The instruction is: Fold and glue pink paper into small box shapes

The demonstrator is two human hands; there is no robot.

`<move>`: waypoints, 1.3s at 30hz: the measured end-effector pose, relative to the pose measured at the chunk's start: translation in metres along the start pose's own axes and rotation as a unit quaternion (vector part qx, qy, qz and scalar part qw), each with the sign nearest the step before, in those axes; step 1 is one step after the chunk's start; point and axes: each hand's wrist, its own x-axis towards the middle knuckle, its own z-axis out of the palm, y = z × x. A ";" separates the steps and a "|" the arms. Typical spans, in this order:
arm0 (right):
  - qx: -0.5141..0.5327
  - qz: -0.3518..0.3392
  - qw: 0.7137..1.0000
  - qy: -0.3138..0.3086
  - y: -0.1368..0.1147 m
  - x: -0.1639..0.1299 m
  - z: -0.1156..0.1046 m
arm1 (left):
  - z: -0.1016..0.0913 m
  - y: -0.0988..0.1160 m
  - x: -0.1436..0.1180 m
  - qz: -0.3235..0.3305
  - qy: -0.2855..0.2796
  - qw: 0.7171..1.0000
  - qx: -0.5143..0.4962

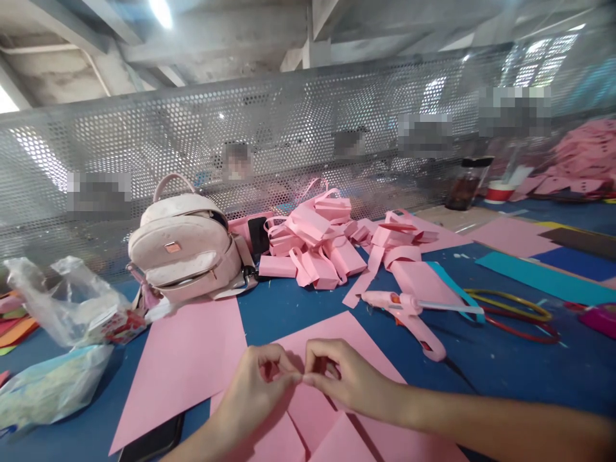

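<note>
My left hand (260, 382) and my right hand (344, 378) meet fingertip to fingertip over pink paper sheets (332, 330). Both are closed in a pinch, thumb against forefinger. Anything between the fingertips is too small to make out. Under my wrists, several pink pieces overlap, some with folded or cut edges. A pink glue gun (409, 314) lies to the right of my right hand, its cord trailing toward my forearm. Left of my left hand is another large pink sheet (192, 359), partly covering a dark phone-like object (154, 443).
Ahead are a pile of folded pink paper bags (317, 237) and a pale backpack (185, 240). Plastic bags (52, 385) lie at left. Yellow and red hoops (514, 308), a turquoise strip (543, 276) and a dark jar (466, 183) are at right. A perforated metal screen (289, 128) closes the back.
</note>
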 end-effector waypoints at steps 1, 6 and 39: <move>-0.002 -0.005 1.000 -0.003 -0.001 0.000 0.000 | -0.001 0.001 0.000 -0.002 -0.005 1.000 0.000; -0.004 -0.005 1.000 -0.009 -0.006 -0.001 -0.003 | -0.008 0.001 0.002 -0.008 -0.033 0.999 -0.019; 0.089 0.041 0.994 -0.044 0.004 0.001 -0.011 | -0.018 -0.026 0.006 -0.080 -0.082 0.960 -0.254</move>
